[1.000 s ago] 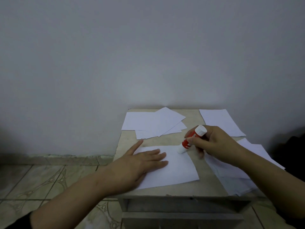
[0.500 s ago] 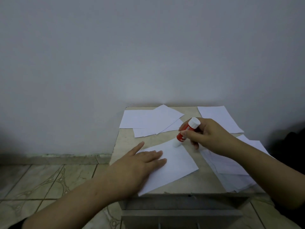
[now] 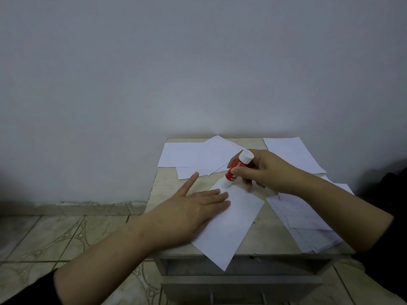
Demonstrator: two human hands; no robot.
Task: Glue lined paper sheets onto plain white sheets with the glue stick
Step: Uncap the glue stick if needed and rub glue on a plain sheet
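Your left hand (image 3: 193,208), fingers flat, pins the white sheet (image 3: 233,221) to the surface (image 3: 264,238) | right hand (image 3: 264,170) grips the glue stick (image 3: 236,169), tip on the sheet's far corner, steadying it for gluing.

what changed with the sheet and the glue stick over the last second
The sheet under the left hand has turned, so its near corner now hangs past the table's front edge. The glue stick slid to the sheet's far corner. The right hand still grips it; the left stays flat.
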